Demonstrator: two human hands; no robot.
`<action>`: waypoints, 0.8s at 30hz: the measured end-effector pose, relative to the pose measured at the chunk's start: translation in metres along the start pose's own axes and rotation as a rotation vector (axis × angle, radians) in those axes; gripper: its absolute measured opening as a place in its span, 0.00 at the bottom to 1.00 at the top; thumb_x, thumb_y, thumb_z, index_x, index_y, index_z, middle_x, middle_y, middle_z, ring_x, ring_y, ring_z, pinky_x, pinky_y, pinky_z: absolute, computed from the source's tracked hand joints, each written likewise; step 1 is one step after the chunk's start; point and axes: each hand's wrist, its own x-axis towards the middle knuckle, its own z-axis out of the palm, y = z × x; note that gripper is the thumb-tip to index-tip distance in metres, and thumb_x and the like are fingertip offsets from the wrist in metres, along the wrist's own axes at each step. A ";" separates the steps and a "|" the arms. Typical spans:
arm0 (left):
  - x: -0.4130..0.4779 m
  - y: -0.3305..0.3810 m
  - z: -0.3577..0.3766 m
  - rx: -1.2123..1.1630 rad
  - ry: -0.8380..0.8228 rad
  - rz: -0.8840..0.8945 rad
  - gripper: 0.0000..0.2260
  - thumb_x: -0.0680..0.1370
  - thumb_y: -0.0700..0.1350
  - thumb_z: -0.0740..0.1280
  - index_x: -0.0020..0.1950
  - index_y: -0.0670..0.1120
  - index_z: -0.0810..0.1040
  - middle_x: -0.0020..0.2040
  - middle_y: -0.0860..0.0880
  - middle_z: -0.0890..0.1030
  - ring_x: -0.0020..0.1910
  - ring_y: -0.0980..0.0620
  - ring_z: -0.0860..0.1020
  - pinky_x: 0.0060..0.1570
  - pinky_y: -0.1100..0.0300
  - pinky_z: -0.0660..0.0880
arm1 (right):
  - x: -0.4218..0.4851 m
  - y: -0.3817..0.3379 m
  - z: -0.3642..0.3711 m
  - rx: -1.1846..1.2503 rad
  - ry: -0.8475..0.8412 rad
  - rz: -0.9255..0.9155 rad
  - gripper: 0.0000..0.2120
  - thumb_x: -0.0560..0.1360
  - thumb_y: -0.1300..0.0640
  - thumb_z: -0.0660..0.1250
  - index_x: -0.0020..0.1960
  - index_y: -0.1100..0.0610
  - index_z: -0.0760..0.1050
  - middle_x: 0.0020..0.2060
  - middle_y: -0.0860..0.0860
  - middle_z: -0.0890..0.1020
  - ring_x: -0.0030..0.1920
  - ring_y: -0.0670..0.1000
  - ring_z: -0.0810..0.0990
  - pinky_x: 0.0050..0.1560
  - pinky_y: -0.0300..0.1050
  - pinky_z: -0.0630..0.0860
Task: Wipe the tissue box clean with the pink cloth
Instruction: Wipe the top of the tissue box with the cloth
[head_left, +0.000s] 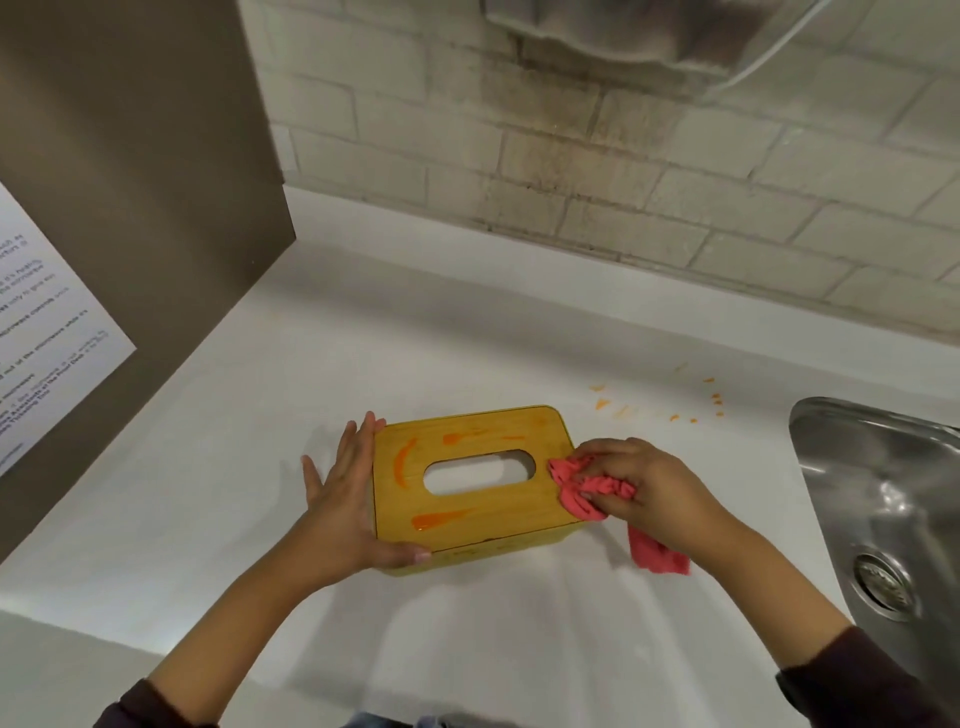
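Observation:
A yellow tissue box (467, 519) with a wooden lid and an oval slot lies on the white counter. Orange smears mark the lid at its left, top and lower left. My left hand (343, 493) rests flat against the box's left end, fingers straight, thumb along the front edge. My right hand (639, 488) grips the bunched pink cloth (582, 486) and presses it on the lid's right end. A tail of the cloth hangs below my right wrist.
A steel sink (878, 509) with a drain sits at the right. Small orange spatters (670, 405) dot the counter (467, 343) behind the box. A brown panel with a printed notice (47, 332) stands at the left, a brick wall behind.

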 end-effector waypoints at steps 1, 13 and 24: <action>0.000 0.001 -0.001 -0.007 -0.003 0.004 0.62 0.48 0.76 0.68 0.62 0.68 0.23 0.75 0.61 0.42 0.69 0.67 0.30 0.68 0.46 0.25 | 0.004 0.001 -0.002 -0.010 0.009 0.026 0.08 0.69 0.58 0.74 0.48 0.52 0.83 0.54 0.43 0.81 0.49 0.52 0.79 0.46 0.43 0.74; -0.002 0.004 -0.002 -0.010 -0.007 -0.005 0.62 0.50 0.73 0.69 0.64 0.64 0.23 0.73 0.63 0.42 0.72 0.62 0.33 0.67 0.46 0.25 | 0.034 -0.009 0.010 -0.076 -0.055 -0.011 0.11 0.74 0.55 0.68 0.56 0.48 0.80 0.64 0.44 0.76 0.58 0.49 0.77 0.51 0.41 0.71; -0.004 0.005 -0.001 -0.056 -0.021 -0.008 0.62 0.52 0.71 0.72 0.67 0.65 0.27 0.72 0.65 0.40 0.72 0.62 0.32 0.68 0.46 0.25 | 0.069 -0.015 0.004 -0.192 -0.043 0.033 0.09 0.75 0.53 0.66 0.52 0.51 0.82 0.56 0.45 0.78 0.45 0.50 0.79 0.37 0.40 0.67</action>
